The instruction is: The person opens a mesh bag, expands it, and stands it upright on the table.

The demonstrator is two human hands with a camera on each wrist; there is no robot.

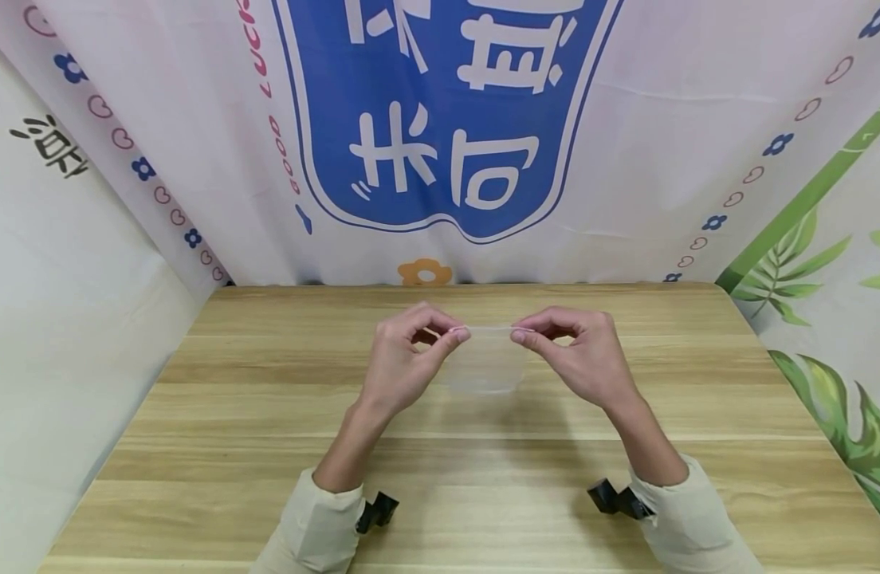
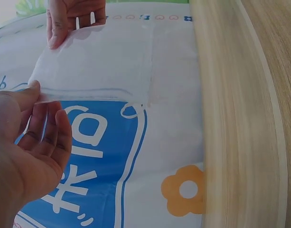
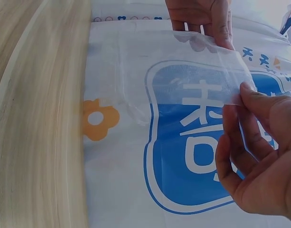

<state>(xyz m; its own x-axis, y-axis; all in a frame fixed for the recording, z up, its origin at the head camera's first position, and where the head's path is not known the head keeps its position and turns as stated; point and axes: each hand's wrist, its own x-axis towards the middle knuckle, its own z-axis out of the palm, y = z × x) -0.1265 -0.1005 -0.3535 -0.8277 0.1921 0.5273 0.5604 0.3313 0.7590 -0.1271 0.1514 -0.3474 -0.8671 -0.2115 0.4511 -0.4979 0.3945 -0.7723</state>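
Observation:
A small clear plastic bag [image 1: 486, 363] hangs upright above the table, its top edge stretched level between my two hands. My left hand [image 1: 402, 363] pinches the upper left corner between thumb and index finger. At the upper right corner, my right hand [image 1: 582, 357] has the same thumb-and-finger pinch. In the left wrist view the see-through film [image 2: 102, 61] spans from one hand to the other, with the backdrop showing through it. Creases and the lower edge of the bag [image 3: 136, 71] show in the right wrist view. I see nothing inside it.
The wood-grain table [image 1: 232, 446] extends around both arms. A white printed cloth [image 1: 641, 175] with a blue sign hangs along its back edge, and more printed cloth [image 1: 834, 319] stands at the right. Black wrist mounts [image 1: 377, 512] sit at the sleeves.

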